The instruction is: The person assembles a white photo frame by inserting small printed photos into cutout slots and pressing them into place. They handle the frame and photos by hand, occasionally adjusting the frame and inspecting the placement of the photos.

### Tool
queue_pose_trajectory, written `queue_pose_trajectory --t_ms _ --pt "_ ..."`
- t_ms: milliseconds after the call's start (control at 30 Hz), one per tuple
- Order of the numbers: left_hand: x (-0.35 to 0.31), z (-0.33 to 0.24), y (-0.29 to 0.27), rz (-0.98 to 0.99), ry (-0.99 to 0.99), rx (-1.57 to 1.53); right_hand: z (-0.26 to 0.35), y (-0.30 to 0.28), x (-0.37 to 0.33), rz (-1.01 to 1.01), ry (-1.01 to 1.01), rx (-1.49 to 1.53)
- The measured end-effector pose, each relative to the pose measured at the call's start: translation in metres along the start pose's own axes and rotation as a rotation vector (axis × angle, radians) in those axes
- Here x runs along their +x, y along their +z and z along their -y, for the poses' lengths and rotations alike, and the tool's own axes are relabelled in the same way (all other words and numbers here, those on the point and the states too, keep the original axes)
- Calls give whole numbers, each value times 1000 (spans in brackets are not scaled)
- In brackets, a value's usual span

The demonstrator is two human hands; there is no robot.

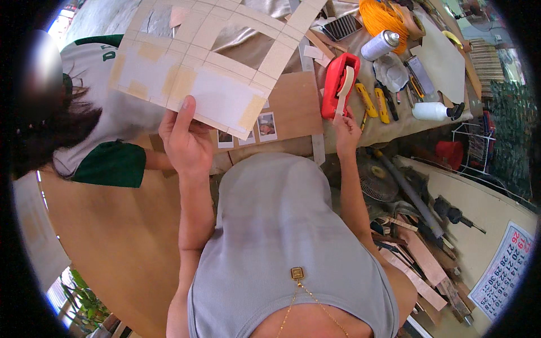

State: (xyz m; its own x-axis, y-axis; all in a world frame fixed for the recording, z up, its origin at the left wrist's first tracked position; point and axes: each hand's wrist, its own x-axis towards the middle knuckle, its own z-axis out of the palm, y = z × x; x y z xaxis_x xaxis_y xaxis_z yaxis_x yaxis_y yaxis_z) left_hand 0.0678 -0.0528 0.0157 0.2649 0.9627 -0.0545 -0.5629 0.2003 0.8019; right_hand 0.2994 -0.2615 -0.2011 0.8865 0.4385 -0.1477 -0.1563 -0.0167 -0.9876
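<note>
My left hand (pixel 189 141) grips the near edge of a pale cardboard frame (pixel 197 34), its thumb on top. The frame is tilted above the table. It has pencil lines, rectangular cut-outs, and white paper (pixel 222 96) fixed on with strips of masking tape. My right hand (pixel 347 134) is closed at the near end of a red tape dispenser (pixel 332 79), pinching the loose end of its tape (pixel 341 106). Partly under the frame lies a brown board (pixel 301 104) with small photo prints (pixel 267 127) on it.
Yellow cutters (pixel 366 100), a spray can (pixel 380 45), a white bottle (pixel 431 111) and orange cord (pixel 383 22) crowd the table's right side. A phone (pixel 341 27) lies farther back. Another person in a white and green shirt (pixel 112 163) is at left. A fan (pixel 378 181) stands below right.
</note>
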Motion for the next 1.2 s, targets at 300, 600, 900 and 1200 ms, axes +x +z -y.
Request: queue_pose_trajectory --t_ms 300,600,900,1200 --pt "8 -5 -3 176 -72 51 24 -43 6 176 -319 -781" --pt "5 -11 22 275 94 369 227 63 -47 392 -496 -269" --pt "-6 -24 31 344 331 594 271 118 -45 656 -687 -233" --pt "-18 -38 33 349 503 726 294 138 -62 678 -636 -238"
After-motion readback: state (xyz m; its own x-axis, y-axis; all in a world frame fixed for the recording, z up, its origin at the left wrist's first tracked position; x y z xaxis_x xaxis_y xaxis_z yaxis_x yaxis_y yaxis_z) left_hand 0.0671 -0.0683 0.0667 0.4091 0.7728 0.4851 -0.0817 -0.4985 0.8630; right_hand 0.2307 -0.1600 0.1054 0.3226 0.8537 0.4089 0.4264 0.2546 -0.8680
